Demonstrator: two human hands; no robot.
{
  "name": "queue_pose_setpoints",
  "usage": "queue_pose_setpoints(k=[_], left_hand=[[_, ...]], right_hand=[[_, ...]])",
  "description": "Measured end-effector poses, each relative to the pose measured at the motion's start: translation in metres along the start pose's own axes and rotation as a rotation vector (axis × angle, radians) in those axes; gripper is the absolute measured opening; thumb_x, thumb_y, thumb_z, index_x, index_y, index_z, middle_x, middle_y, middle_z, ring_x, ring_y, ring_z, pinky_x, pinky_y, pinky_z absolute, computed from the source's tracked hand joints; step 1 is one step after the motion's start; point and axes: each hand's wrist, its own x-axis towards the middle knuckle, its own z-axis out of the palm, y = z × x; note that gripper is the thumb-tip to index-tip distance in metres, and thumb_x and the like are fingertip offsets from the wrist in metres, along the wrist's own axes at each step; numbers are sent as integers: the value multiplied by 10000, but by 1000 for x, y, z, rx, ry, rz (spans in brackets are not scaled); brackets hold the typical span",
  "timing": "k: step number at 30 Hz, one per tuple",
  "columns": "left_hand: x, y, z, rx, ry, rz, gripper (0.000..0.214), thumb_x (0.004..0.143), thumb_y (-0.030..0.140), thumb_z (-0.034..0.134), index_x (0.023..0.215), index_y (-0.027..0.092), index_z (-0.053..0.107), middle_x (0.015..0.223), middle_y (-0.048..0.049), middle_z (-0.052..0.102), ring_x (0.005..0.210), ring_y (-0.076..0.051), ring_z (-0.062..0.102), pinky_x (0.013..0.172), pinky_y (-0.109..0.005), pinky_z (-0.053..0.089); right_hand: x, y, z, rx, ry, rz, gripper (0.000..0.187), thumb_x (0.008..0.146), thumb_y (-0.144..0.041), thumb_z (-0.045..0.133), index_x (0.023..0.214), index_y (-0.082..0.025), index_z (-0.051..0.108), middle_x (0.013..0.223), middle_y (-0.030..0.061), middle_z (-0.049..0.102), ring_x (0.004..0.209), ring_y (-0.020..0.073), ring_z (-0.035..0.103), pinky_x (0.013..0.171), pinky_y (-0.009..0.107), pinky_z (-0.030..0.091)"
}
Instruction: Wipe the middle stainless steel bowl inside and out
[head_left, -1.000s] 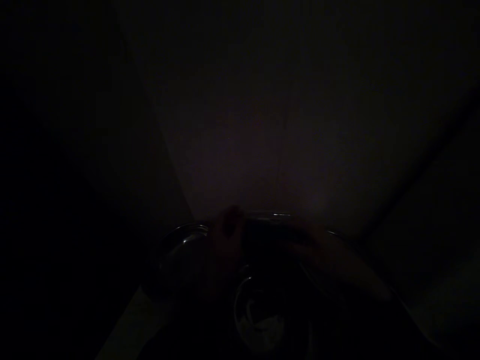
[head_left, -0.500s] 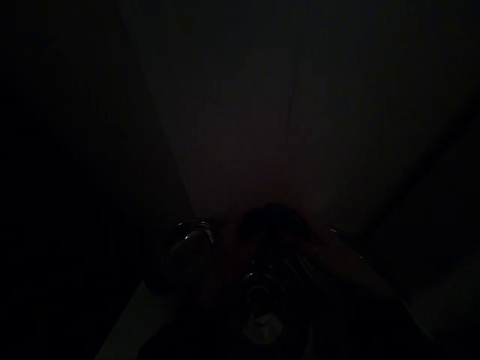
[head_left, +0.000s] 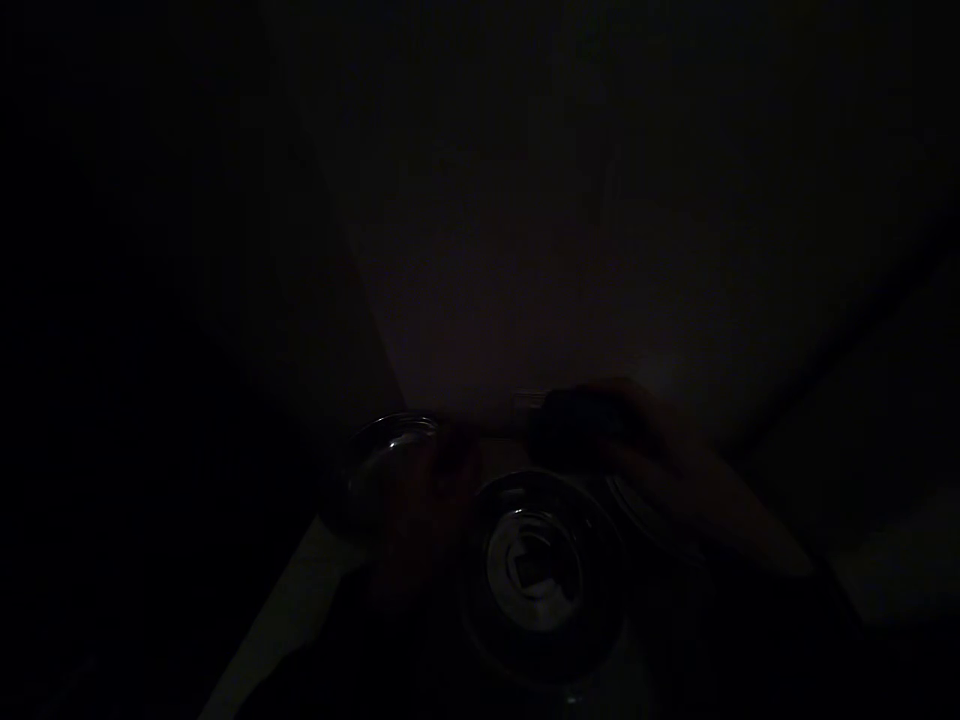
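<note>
In near darkness, a person's right hand grasps a dark object beyond a shiny round dish, the left hand too dim to read, where steady handling clear of the dish seems wisest.

Light very low; most of the room near black. Broad, faintly paler surface ahead, probably wall, meeting a darker left-hand plane at a slanting edge. Dark diagonal band at right. Pale strip lower left; material unclear.
</note>
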Motion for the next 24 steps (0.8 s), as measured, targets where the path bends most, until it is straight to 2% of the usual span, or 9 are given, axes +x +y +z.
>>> queue_pose_setpoints(k=[2, 4, 8, 11, 14, 16, 18, 20, 24], left_hand=[[-16, -19, 1, 66, -20, -56, 368, 833, 408, 535, 1123, 202, 630, 1181, -105, 656, 1104, -275, 599, 938, -429, 460], [-30, -36, 5, 124, -103, -52, 355, 858, 444, 494, 1104, 235, 642, 1153, -92, 666, 1049, -274, 618, 897, -429, 475], [-43, -54, 10, 214, 73, 41, 316, 866, 415, 470, 1005, 207, 663, 1073, -116, 664, 1016, -274, 601, 917, -424, 448], [-42, -60, 9, 256, 102, 112, 315, 868, 382, 462, 1007, 172, 651, 1061, -139, 646, 1009, -273, 588, 903, -416, 451], [-43, -62, 5, 279, 105, 113, 312, 878, 373, 444, 1026, 182, 640, 1093, -134, 635, 1024, -270, 583, 899, -417, 455], [-46, -61, 3, 258, 108, 64, 323, 872, 389, 451, 1054, 194, 633, 1115, -126, 632, 1046, -272, 578, 914, -423, 448], [-50, -58, 0, 208, 94, -42, 368, 857, 416, 467, 1110, 193, 613, 1153, -128, 625, 1078, -286, 569, 923, -437, 440], [-51, -54, -4, 148, 44, -186, 420, 845, 458, 474, 1151, 194, 588, 1176, -130, 625, 1076, -297, 576, 903, -449, 447], [-51, -51, -8, 148, -62, -337, 494, 836, 491, 479, 1227, 191, 518, 1196, -153, 621, 1066, -322, 592, 889, -468, 441]], right_hand=[[-7, -3, 0, -56, -43, -30, 387, 818, -241, 517, 1200, -274, 566, 1198, 27, 650, 1112, 269, 600, 974, 455, 469], [-15, -4, 2, -155, -82, -67, 423, 817, -213, 502, 1230, -284, 563, 1237, 19, 633, 1136, 266, 590, 995, 453, 454], [-26, -2, 14, -344, -196, -124, 464, 836, -176, 492, 1286, -283, 522, 1290, 33, 595, 1159, 239, 575, 978, 414, 468], [-30, 1, 25, -389, -259, -142, 433, 821, -146, 494, 1241, -237, 544, 1265, 69, 602, 1104, 230, 600, 926, 395, 499], [-32, 6, 32, -386, -287, -118, 402, 818, -140, 495, 1205, -228, 557, 1234, 73, 615, 1067, 226, 614, 894, 391, 513], [-34, 10, 33, -390, -292, -97, 390, 831, -155, 493, 1208, -239, 551, 1207, 68, 626, 1044, 227, 621, 879, 396, 517], [-37, 14, 32, -413, -295, -81, 389, 839, -171, 497, 1219, -245, 542, 1199, 71, 625, 1025, 233, 626, 859, 402, 520], [-40, 16, 31, -440, -305, -68, 379, 846, -180, 498, 1216, -254, 537, 1186, 69, 625, 996, 234, 630, 833, 396, 525], [-42, 15, 32, -481, -296, -62, 359, 862, -200, 486, 1215, -249, 519, 1165, 74, 619, 991, 236, 621, 830, 390, 518]])
